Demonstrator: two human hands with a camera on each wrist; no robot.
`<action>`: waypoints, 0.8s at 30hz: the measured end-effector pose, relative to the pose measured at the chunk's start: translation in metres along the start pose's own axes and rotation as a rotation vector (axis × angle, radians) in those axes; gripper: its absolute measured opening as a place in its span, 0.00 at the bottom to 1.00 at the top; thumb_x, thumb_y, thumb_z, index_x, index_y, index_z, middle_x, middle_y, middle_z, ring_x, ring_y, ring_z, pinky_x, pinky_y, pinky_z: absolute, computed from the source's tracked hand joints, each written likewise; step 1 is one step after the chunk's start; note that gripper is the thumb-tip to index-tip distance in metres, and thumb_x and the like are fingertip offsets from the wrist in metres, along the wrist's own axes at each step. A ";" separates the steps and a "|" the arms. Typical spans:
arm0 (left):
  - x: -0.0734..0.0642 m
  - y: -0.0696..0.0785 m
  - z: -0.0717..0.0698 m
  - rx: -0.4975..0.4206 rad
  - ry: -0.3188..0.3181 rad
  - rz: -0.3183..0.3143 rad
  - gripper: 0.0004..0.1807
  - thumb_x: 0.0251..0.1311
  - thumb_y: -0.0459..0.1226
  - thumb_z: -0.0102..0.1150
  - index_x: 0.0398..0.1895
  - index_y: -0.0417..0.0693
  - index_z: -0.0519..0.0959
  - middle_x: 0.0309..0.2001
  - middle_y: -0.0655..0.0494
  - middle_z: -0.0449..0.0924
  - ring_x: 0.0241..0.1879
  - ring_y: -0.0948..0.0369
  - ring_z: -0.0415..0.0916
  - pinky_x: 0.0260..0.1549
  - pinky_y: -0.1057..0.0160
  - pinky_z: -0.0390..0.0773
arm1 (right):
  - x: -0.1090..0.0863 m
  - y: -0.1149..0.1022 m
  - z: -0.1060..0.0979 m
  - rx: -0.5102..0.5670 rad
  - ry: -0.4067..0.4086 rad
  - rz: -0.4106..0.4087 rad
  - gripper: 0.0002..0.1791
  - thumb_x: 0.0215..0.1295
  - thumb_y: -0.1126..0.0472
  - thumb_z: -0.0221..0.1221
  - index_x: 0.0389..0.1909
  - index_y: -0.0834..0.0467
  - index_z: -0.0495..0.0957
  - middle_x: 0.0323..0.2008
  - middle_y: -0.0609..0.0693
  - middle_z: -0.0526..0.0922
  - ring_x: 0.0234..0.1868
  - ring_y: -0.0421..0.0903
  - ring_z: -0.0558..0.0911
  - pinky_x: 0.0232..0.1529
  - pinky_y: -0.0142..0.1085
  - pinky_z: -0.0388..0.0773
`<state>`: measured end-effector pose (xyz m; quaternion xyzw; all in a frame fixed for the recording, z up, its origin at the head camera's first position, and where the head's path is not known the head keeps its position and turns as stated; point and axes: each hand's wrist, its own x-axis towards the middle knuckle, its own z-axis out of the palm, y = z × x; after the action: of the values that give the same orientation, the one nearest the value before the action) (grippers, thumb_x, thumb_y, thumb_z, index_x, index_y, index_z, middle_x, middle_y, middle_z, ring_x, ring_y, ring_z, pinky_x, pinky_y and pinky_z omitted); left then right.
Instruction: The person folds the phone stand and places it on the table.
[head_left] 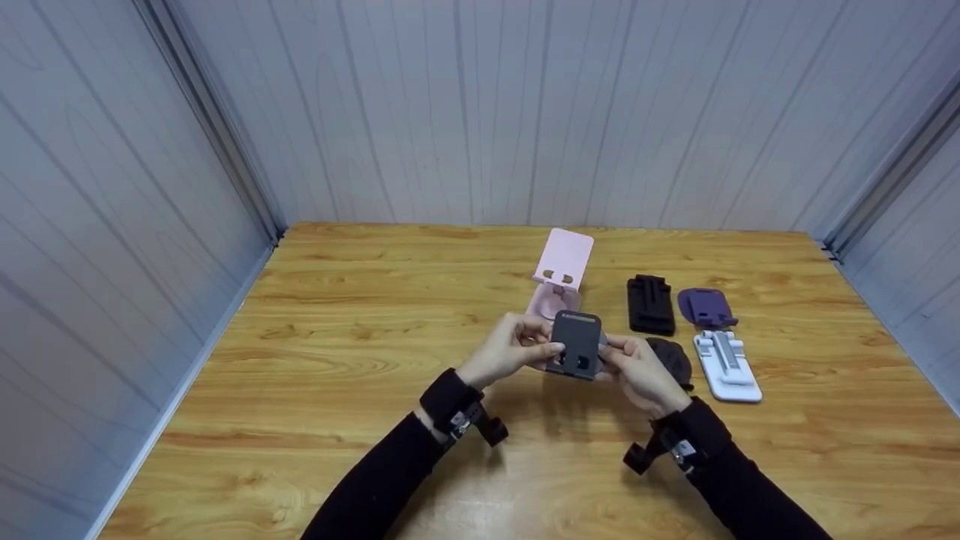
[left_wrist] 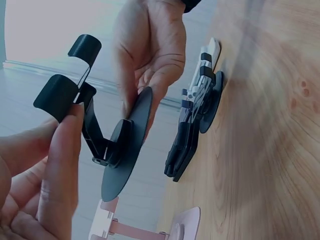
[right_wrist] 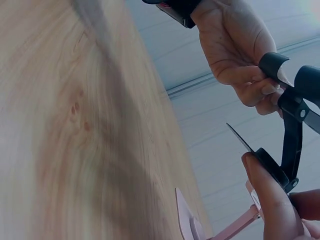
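Note:
A dark grey folding phone stand [head_left: 579, 336] is held up over the table between both hands. My left hand [head_left: 511, 349] pinches its holder plate near the curved hooks, which the left wrist view shows close to the fingertips. My right hand [head_left: 639, 372] grips the round base [left_wrist: 136, 142] by its edge. A hinged arm [right_wrist: 292, 145] joins plate and base, bent so the two stand apart. Just behind the hands, an unfolded pink phone stand [head_left: 565, 256] stands on the table, its base partly hidden by the left hand and the grey stand.
Right of the hands lie a folded black stand [head_left: 651, 305], a purple stand [head_left: 707, 307], a white stand [head_left: 729, 367] and a dark round-based stand [head_left: 670, 361], partly covered by the right hand. The wooden table [head_left: 360, 315] meets pale panel walls [head_left: 495, 112] behind and at both sides.

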<state>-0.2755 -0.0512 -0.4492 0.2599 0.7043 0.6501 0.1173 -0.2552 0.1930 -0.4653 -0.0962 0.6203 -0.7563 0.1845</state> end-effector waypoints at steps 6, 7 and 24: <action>-0.002 0.004 -0.004 -0.032 -0.016 -0.048 0.09 0.66 0.22 0.64 0.44 0.19 0.81 0.27 0.61 0.84 0.26 0.69 0.81 0.34 0.55 0.92 | -0.001 0.000 0.001 0.001 -0.040 -0.001 0.22 0.84 0.72 0.42 0.71 0.79 0.65 0.46 0.48 0.90 0.42 0.38 0.89 0.41 0.27 0.87; -0.002 0.004 -0.005 -0.034 -0.021 -0.054 0.09 0.66 0.23 0.64 0.44 0.19 0.81 0.27 0.61 0.84 0.26 0.69 0.81 0.34 0.56 0.92 | -0.001 0.001 0.001 -0.004 -0.046 -0.002 0.23 0.84 0.72 0.42 0.72 0.80 0.64 0.46 0.48 0.90 0.42 0.38 0.89 0.41 0.27 0.86; -0.003 0.006 -0.004 -0.068 0.002 -0.077 0.08 0.67 0.22 0.62 0.44 0.18 0.80 0.26 0.63 0.82 0.26 0.70 0.81 0.30 0.69 0.88 | -0.001 0.007 0.005 0.068 -0.020 0.015 0.27 0.85 0.71 0.42 0.76 0.81 0.52 0.48 0.48 0.90 0.47 0.38 0.89 0.41 0.26 0.85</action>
<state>-0.2740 -0.0560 -0.4437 0.2278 0.6912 0.6691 0.1502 -0.2515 0.1874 -0.4707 -0.0929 0.5932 -0.7744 0.1996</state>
